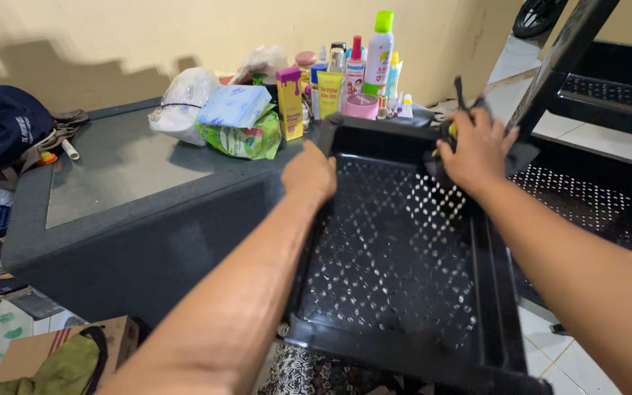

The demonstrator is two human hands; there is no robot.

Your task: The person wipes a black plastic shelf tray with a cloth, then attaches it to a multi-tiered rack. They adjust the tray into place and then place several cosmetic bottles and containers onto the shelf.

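Head view. My left hand (310, 174) clamps the left rim of a black perforated tray (396, 271), fingers curled over the edge, grip pressed onto the plastic. My right hand (479, 150) lies at the tray's far right corner, closed on a dark cloth (521, 155); a small yellow item (450, 132) shows under the palm, too hidden to identify. The tray sits tilted in front of me, its far end resting against the grey table (126, 175), its near end low by my body. On the table, behind the tray: a pink tub (362, 107), a white spray can with green cap (380, 51), a yellow box (290, 102), several tubes, a green packet (246, 139) and a white plastic bag (181, 99). A dark blue cap (1, 124) lies at the table's left end. To the right, more black perforated shelves (601, 197) stand on the tiled floor (550, 351).
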